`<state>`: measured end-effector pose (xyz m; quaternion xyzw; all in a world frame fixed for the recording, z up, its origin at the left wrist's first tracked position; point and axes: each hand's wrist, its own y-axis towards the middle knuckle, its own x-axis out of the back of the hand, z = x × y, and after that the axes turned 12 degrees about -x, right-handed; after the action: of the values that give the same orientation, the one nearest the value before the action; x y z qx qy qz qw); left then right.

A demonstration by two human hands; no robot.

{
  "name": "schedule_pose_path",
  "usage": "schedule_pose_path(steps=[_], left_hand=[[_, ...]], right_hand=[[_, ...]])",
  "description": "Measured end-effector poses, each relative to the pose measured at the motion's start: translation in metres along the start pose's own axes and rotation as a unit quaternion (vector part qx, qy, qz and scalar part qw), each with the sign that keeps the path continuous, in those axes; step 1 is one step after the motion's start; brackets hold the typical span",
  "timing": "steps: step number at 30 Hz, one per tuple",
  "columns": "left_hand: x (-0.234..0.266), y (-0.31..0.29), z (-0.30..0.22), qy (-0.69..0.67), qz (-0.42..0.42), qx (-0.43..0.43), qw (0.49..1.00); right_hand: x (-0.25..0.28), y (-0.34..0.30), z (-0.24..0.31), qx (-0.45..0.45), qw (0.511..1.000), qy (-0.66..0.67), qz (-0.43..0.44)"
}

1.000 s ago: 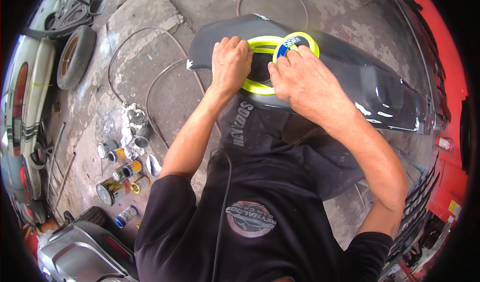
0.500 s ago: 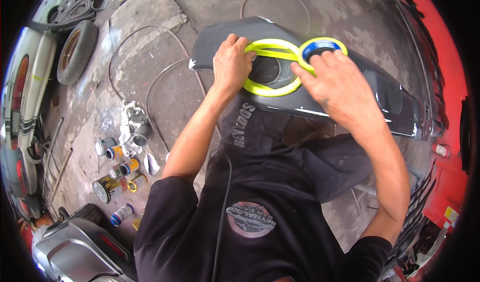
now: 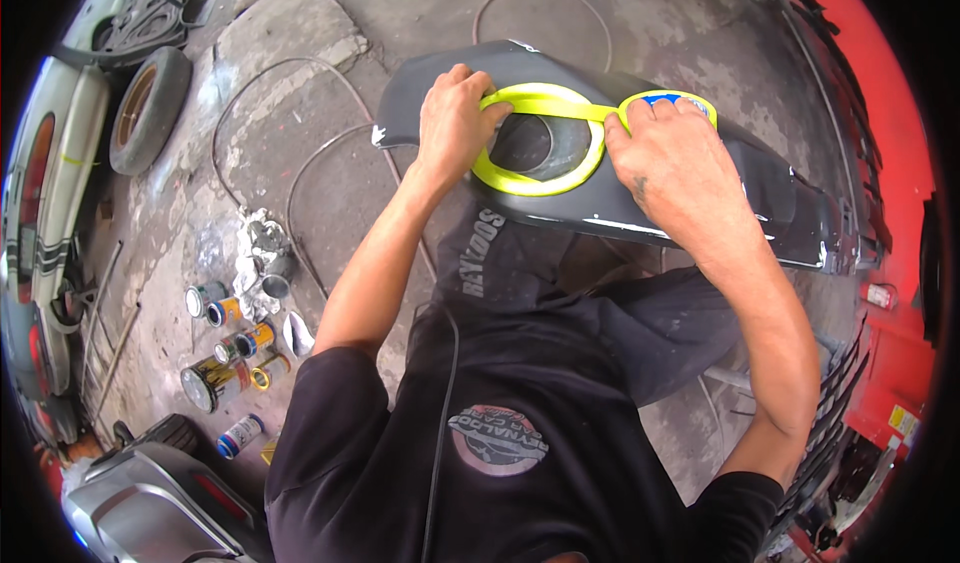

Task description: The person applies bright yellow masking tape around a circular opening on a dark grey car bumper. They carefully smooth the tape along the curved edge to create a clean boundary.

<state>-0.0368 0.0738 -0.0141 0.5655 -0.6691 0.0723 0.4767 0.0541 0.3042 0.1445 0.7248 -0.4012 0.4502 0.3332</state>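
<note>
Fluorescent-yellow flat tape strip (image 3: 565, 111) spans from the left hand (image 3: 458, 121) to the right hand (image 3: 680, 155), across a yellow tape ring (image 3: 540, 184) over a dark grey, curved panel (image 3: 602, 203). The left grip is clamped on tape at the ring's upper left; the right is clamped around a yellow, blue-centred tape roll (image 3: 668, 97) above the panel.

The left fingers (image 3: 468, 81) hold a yellow tape strip (image 3: 575, 111) over a dark panel (image 3: 605, 201), the right fingers (image 3: 662, 114) its roll (image 3: 652, 97).
</note>
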Motion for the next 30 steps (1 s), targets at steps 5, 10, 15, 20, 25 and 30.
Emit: schedule_pose_path(steps=[5,10,15,20,25,30], left_hand=[[0.000,0.007,0.001,0.036,0.012,-0.044,0.998],[-0.007,0.012,0.003,0.041,-0.008,-0.083,0.996],[-0.011,0.016,0.000,0.034,-0.012,-0.091,0.995],[-0.009,0.022,-0.004,0.023,0.000,-0.095,0.995],[-0.010,0.028,-0.005,0.003,0.000,-0.103,0.995],[-0.011,0.030,-0.004,-0.016,0.006,-0.085,0.996]], right_hand=[[0.005,0.000,0.008,0.007,0.999,-0.016,0.035],[0.006,-0.002,0.012,0.007,0.998,-0.020,0.058],[0.006,-0.002,0.012,0.010,1.000,-0.014,0.024],[0.008,-0.003,0.016,0.023,1.000,0.002,-0.016],[0.014,-0.007,0.015,0.012,0.999,-0.020,0.024],[0.018,-0.012,-0.001,-0.005,0.999,-0.032,0.015]])
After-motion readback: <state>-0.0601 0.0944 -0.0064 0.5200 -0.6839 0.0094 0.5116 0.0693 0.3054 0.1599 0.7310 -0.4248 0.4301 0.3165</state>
